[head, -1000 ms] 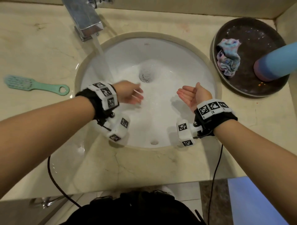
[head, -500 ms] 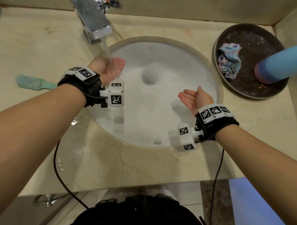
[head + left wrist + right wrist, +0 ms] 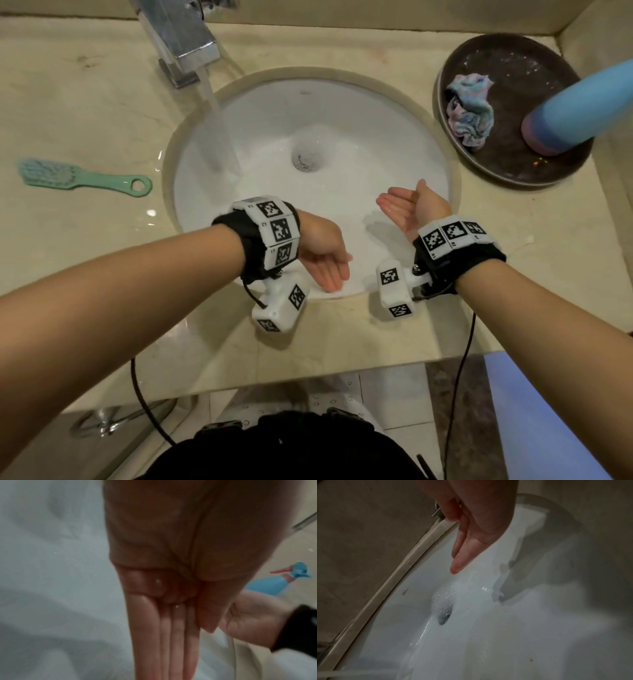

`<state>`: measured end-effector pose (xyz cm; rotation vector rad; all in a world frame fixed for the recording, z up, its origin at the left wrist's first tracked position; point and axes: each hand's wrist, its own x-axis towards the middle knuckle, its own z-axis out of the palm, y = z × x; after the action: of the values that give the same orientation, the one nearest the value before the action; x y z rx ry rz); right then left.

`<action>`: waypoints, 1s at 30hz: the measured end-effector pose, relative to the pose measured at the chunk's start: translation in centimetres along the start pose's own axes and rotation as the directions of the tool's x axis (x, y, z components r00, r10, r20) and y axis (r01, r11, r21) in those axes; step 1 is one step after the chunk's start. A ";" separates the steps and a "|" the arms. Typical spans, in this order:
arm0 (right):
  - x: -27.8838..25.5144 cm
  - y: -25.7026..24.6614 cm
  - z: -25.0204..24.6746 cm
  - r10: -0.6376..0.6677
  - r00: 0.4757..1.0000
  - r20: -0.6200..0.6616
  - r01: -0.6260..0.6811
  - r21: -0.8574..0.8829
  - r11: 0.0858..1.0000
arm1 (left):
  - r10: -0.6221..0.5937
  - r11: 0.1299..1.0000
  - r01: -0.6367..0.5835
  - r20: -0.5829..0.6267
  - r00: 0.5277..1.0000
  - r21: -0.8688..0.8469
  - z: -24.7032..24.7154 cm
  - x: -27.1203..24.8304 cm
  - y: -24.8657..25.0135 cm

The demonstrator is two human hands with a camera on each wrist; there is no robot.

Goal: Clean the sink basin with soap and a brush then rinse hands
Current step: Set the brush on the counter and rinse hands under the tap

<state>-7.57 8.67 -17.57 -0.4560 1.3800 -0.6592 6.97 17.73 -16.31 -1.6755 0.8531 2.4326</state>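
On the beige stone counter (image 3: 85, 102), far left, a mint-green brush (image 3: 82, 176) lies flat, bristles up, well apart from both hands. Behind the basin's left rim stands the chrome tap (image 3: 178, 37), and its stream of water (image 3: 219, 130) falls onto the left side of the white sink basin (image 3: 342, 113), with foam gathered round the drain (image 3: 306, 156). The left hand (image 3: 323, 255) hangs over the near edge of the basin, clear of the stream, fingers (image 3: 155, 635) straight and pressed together, holding nothing (a few drops shine on the palm in the left wrist view). The right hand (image 3: 409, 205) hovers over the basin's right side, palm up and flat, fingers extended towards the drain, also empty; its wet fingertips (image 3: 458, 563) sit above the suds. Farther right, a dark round tray (image 3: 507, 171) on the counter holds a crumpled pastel cloth (image 3: 471, 109) and a blue spray bottle (image 3: 575, 109).
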 end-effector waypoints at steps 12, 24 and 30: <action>-0.2 -0.5 -0.2 -0.020 1.000 0.010 0.020 0.000 1.000 | 0.095 0.882 -0.282 -0.443 0.891 -0.378 -9.8 -3.1 -2.3; 0.0 -0.5 0.6 -0.004 1.000 0.016 0.004 -0.011 1.000 | 0.183 0.086 -0.710 -0.690 0.700 -0.698 -15.5 -6.5 -3.4; 0.3 -0.1 0.5 0.000 1.000 0.008 0.000 -0.017 1.000 | 0.227 0.769 -0.438 -0.442 0.868 -0.466 -10.8 -4.4 -2.3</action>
<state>-7.05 8.36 -17.67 -0.4717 1.3789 -0.6449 18.68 15.63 -16.13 -2.4286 0.5294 2.8636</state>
